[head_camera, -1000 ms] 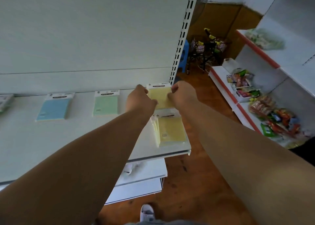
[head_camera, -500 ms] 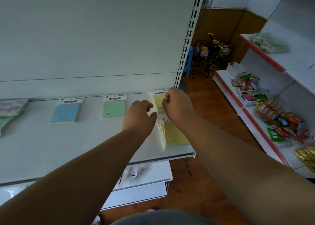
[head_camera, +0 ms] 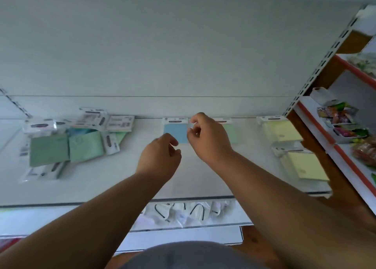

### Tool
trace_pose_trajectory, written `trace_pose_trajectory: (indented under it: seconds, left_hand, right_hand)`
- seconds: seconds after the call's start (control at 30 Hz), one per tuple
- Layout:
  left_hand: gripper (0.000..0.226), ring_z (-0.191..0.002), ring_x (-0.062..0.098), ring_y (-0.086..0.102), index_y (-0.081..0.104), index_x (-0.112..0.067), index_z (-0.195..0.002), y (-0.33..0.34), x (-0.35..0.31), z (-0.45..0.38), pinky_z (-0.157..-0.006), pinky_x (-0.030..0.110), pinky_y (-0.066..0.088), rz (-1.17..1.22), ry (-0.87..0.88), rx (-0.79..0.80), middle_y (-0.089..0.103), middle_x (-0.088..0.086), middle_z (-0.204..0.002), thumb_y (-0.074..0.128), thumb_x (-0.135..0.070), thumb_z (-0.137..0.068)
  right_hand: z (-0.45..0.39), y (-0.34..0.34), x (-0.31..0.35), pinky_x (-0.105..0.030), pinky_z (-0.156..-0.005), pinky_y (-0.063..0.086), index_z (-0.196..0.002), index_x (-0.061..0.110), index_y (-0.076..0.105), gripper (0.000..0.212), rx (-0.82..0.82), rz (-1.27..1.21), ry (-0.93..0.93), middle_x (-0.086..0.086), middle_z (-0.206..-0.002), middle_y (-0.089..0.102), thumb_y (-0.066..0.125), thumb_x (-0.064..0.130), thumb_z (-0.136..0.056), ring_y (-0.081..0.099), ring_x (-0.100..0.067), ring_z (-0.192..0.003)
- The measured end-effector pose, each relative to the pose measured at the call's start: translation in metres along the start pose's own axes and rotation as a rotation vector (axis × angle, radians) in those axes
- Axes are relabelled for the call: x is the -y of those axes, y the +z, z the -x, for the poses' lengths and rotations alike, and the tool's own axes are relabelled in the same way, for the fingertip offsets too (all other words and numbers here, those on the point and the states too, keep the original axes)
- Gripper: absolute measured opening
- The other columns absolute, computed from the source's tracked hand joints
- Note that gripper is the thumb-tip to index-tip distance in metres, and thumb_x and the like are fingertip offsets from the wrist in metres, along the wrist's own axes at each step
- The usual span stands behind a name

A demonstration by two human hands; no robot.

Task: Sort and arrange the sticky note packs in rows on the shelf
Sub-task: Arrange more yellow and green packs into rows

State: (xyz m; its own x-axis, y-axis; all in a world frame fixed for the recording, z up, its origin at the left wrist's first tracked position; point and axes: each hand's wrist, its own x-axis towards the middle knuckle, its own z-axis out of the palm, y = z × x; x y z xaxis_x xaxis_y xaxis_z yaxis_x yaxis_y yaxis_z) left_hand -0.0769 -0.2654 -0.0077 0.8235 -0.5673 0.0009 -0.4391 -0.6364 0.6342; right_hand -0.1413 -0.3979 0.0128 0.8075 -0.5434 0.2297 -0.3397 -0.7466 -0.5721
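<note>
Unsorted pile of green sticky note packs (head_camera: pixel 67 146): left end of white shelf (head_camera: pixel 114 179), well left of both hands. Left hand (head_camera: pixel 160 158) nearer, loosely curled, empty. Right hand (head_camera: pixel 209 138) likewise empty, over blue pack (head_camera: pixel 175 132). Yellow packs (head_camera: pixel 284 132) far right (already rowed). Lower shelf holds white bagged goods (head_camera: pixel 187 211).

This was a small shop: white metal gondola shelves (head_camera: pixel 122 183) with slotted uprights (head_camera: pixel 317 65), hang-tab sticky note packs (head_camera: pixel 175 131) laid out for sale, and red-edged shelves (head_camera: pixel 343 152) of packaged snacks (head_camera: pixel 341 116) alongside.
</note>
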Motion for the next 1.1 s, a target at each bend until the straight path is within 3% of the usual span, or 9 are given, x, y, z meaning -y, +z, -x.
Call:
trace_pose_trajectory:
  seconds: [0.1,0.3,0.47,0.6,0.67,0.73,0.83,0.93,1.1]
  left_hand:
    - [0.016,-0.075,0.011,0.058,0.057,-0.028,-0.101,-0.045,0.060,-0.004,-0.066,0.027,0.045,-0.011,-0.036,-0.030,0.062,-0.012,-0.080,0.059,-0.027,-0.085]
    - [0.018,-0.085,0.016,0.061,0.059,-0.025,-0.102,-0.112,0.149,-0.009,-0.072,0.029,0.049,-0.098,-0.062,-0.074,0.061,-0.008,-0.100,0.059,-0.026,-0.084]
    - [0.034,-0.120,0.023,0.046,0.059,-0.023,-0.118,-0.134,0.187,-0.020,-0.097,0.033,0.040,-0.284,0.003,-0.003,0.055,-0.002,-0.125,0.063,-0.029,-0.084]
    - [0.036,-0.121,0.023,0.043,0.058,-0.025,-0.120,-0.129,0.196,-0.019,-0.099,0.033,0.039,-0.303,0.068,0.038,0.054,-0.003,-0.128,0.063,-0.027,-0.084]
    - [0.036,-0.120,0.023,0.045,0.057,-0.025,-0.120,-0.129,0.195,-0.018,-0.097,0.032,0.039,-0.274,0.081,0.042,0.052,-0.003,-0.128,0.064,-0.026,-0.085]
    - [0.039,-0.119,0.024,0.048,0.055,-0.024,-0.123,-0.132,0.194,-0.021,-0.097,0.034,0.040,-0.244,0.077,0.036,0.051,-0.001,-0.129,0.064,-0.025,-0.085]
    - [0.052,-0.119,0.031,0.052,0.044,-0.022,-0.135,-0.137,0.192,-0.030,-0.098,0.039,0.043,-0.212,0.046,0.038,0.050,0.006,-0.134,0.060,-0.023,-0.086]
    - [0.053,-0.117,0.029,0.053,0.040,-0.024,-0.137,-0.137,0.187,-0.038,-0.098,0.039,0.043,-0.211,0.058,0.070,0.063,0.001,-0.123,0.058,-0.026,-0.087]
    - [0.026,-0.095,0.020,0.060,0.065,-0.024,-0.113,-0.108,0.148,-0.039,-0.081,0.028,0.044,-0.015,0.097,0.177,0.068,-0.009,-0.093,0.064,-0.030,-0.087]
  right_hand:
    - [-0.003,0.056,0.058,-0.029,-0.073,0.050,-0.109,0.016,0.060,0.022,0.093,-0.052,-0.020,0.003,-0.094,0.066,0.059,0.028,-0.091,0.061,-0.016,-0.083]
    - [-0.011,0.138,0.136,-0.027,-0.073,0.043,-0.101,0.014,0.061,0.017,0.229,-0.070,0.013,-0.001,-0.100,0.062,0.060,0.028,-0.090,0.057,-0.018,-0.085]
    - [-0.025,0.175,0.158,-0.031,-0.080,0.046,-0.118,0.010,0.056,0.042,0.295,0.020,0.370,-0.012,-0.118,0.058,0.059,0.037,-0.086,0.060,-0.033,-0.105]
    - [-0.030,0.183,0.160,-0.028,-0.066,0.047,-0.104,0.013,0.067,0.034,0.282,-0.174,0.567,-0.008,-0.098,0.071,0.069,0.028,-0.074,0.067,-0.027,-0.086]
    - [-0.027,0.184,0.160,-0.031,-0.069,0.055,-0.092,0.010,0.072,0.025,0.262,-0.304,0.631,-0.007,-0.086,0.073,0.071,0.021,-0.070,0.069,-0.026,-0.079]
    - [-0.022,0.183,0.161,-0.033,-0.070,0.053,-0.084,0.008,0.071,0.014,0.272,-0.322,0.609,-0.007,-0.080,0.070,0.068,0.017,-0.073,0.068,-0.028,-0.078]
    - [-0.013,0.175,0.161,-0.035,-0.067,0.050,-0.088,0.011,0.064,0.012,0.238,-0.365,0.534,-0.007,-0.087,0.068,0.061,0.019,-0.081,0.064,-0.028,-0.081]
    - [-0.007,0.155,0.157,-0.042,-0.069,0.060,-0.093,0.015,0.063,0.009,0.208,-0.588,0.488,-0.006,-0.093,0.070,0.060,0.015,-0.084,0.067,-0.025,-0.080]
    - [-0.008,0.102,0.116,-0.040,-0.064,0.058,-0.077,0.012,0.058,0.010,0.075,-0.723,0.521,-0.016,-0.088,0.071,0.061,0.005,-0.083,0.062,-0.023,-0.067]
